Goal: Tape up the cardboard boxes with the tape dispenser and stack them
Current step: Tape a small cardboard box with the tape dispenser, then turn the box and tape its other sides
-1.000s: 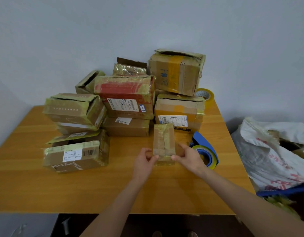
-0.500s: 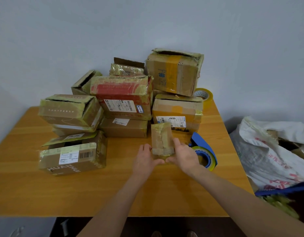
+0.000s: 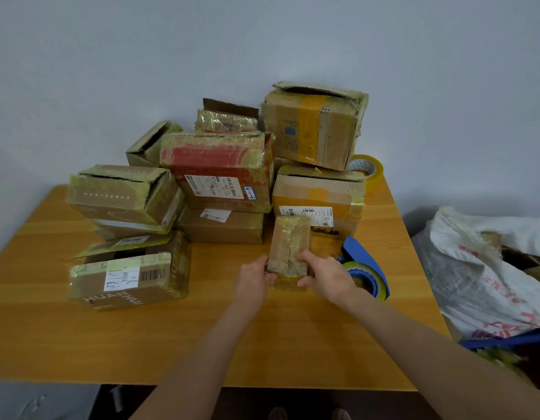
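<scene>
My right hand (image 3: 326, 272) has slid up onto the small box (image 3: 288, 247), fingers curled over its taped top, and my left hand (image 3: 253, 278) grips its left edge. I judge the taping done and stacking next. The tape dispenser (image 3: 364, 268) sits just behind my right hand, half hidden.

The counter (image 3: 80, 344) is recorded as honey-orange wood grain, the wall (image 3: 111, 71) as pale grey-blue. The small box (image 3: 288, 244) is noted as brown cardboard under yellow-green tape; a red-printed box (image 3: 217, 159), an orange-banded box (image 3: 314, 128) and a white label (image 3: 123, 275) with black barcode are logged. The tape dispenser (image 3: 364, 262) is recorded as blue with a yellow roll, the bag (image 3: 475, 283) as white with red print.
</scene>
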